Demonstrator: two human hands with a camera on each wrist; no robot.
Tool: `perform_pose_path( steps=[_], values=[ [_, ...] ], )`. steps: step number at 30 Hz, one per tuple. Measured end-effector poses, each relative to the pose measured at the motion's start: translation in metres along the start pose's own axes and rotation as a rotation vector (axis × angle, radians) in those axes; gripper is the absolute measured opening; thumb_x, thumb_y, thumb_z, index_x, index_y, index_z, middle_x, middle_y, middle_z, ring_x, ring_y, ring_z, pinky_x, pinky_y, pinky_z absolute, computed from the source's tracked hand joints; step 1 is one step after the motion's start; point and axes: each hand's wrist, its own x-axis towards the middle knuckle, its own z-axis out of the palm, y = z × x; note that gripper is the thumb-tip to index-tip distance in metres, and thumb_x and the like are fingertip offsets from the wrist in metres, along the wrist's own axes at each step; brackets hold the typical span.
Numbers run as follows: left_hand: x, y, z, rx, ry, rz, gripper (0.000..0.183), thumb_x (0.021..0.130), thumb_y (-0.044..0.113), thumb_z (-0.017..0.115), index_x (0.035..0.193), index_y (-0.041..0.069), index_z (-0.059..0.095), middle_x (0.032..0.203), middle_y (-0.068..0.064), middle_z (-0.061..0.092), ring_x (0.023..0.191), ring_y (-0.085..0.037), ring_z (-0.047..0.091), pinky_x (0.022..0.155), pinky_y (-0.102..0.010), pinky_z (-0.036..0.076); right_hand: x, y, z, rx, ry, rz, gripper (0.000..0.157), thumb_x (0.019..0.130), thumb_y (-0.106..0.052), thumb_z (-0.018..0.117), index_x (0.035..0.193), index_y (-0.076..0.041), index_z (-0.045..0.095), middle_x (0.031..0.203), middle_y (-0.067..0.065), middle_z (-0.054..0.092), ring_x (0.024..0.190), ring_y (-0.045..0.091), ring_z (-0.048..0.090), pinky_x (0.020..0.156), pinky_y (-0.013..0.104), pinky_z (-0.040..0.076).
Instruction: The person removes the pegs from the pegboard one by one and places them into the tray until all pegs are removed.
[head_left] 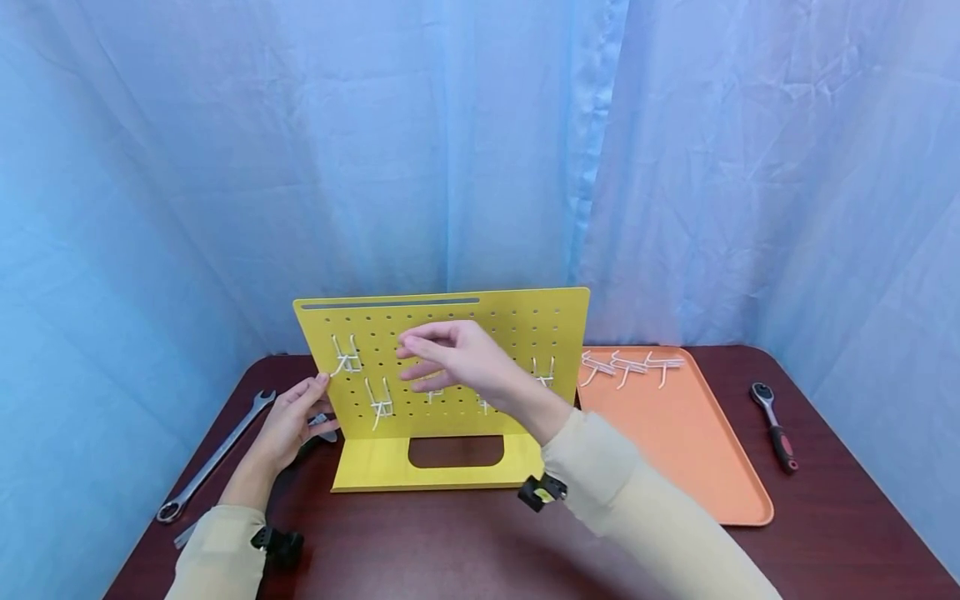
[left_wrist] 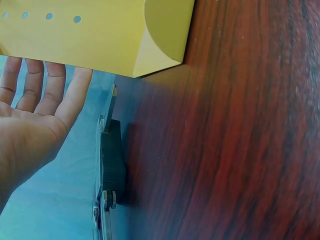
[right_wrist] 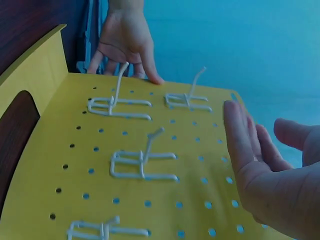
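Observation:
A yellow metal pegboard (head_left: 450,425) stands on its flat base on the table. Several white wire hooks hang in its holes, among them an upper-left hook (head_left: 347,360) and a lower-left hook (head_left: 381,405). My left hand (head_left: 294,419) grips the board's left edge, thumb on the front face and fingers behind it. In front of the board's middle hovers my right hand (head_left: 468,362), fingers loosely bent, thumb apart and nothing held. It covers part of the board in the head view. In the right wrist view, a hook (right_wrist: 143,165) sits left of that hand's fingertips.
An orange tray (head_left: 675,442) to the right carries three more white hooks (head_left: 630,365) along its far end. Beyond it lies a ratchet wrench (head_left: 775,429). A long combination wrench (head_left: 217,458) and a dark-handled tool (left_wrist: 112,160) lie at the left. Blue curtains (head_left: 375,167) enclose the table.

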Motion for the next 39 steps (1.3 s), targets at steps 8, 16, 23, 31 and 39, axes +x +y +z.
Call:
perform_pose_path(
  steps=[8,16,23,31,39],
  values=[
    [0.0,0.0,0.001,0.005,0.01,-0.002,0.035,0.102,0.051,0.055,0.112,0.021,0.069,0.102,0.003,0.071,0.094,-0.017,0.066,0.084,-0.041,0.059,0.032,0.011,0.03,0.118,0.001,0.151,0.038,0.104,-0.015,0.062,0.134,0.007,0.058,0.132,0.024,0.063,0.118,0.04,0.063,0.083,0.041,0.06],
    [-0.002,0.003,-0.001,-0.006,-0.01,0.0,0.029,0.104,0.048,0.053,0.106,0.023,0.068,0.098,0.003,0.07,0.094,-0.016,0.067,0.084,-0.042,0.059,0.052,0.023,0.054,0.185,-0.014,0.314,0.039,0.102,-0.022,0.065,0.133,0.002,0.062,0.129,0.02,0.066,0.11,0.032,0.069,0.078,0.043,0.061],
    [-0.002,0.004,-0.001,-0.02,-0.031,0.0,0.03,0.105,0.046,0.052,0.095,0.022,0.065,0.096,0.004,0.068,0.094,-0.013,0.068,0.082,-0.037,0.06,0.061,0.029,0.067,0.351,0.017,0.363,0.035,0.105,-0.023,0.06,0.129,0.003,0.061,0.127,0.021,0.066,0.105,0.033,0.071,0.082,0.046,0.06],
    [-0.003,0.004,0.0,-0.045,-0.066,0.018,0.025,0.107,0.042,0.051,0.102,0.025,0.068,0.104,0.007,0.069,0.099,-0.012,0.068,0.085,-0.036,0.059,0.066,0.038,0.072,0.548,0.029,0.384,0.039,0.106,-0.017,0.057,0.135,0.009,0.057,0.128,0.024,0.065,0.112,0.035,0.068,0.09,0.047,0.056],
    [-0.003,0.005,-0.001,-0.036,-0.055,0.015,0.023,0.106,0.044,0.053,0.106,0.03,0.072,0.112,0.012,0.07,0.104,-0.01,0.067,0.09,-0.043,0.057,0.068,0.035,0.078,0.624,0.09,0.38,0.033,0.104,-0.009,0.059,0.13,0.01,0.061,0.12,0.023,0.069,0.117,0.035,0.064,0.091,0.045,0.055]
  ],
)
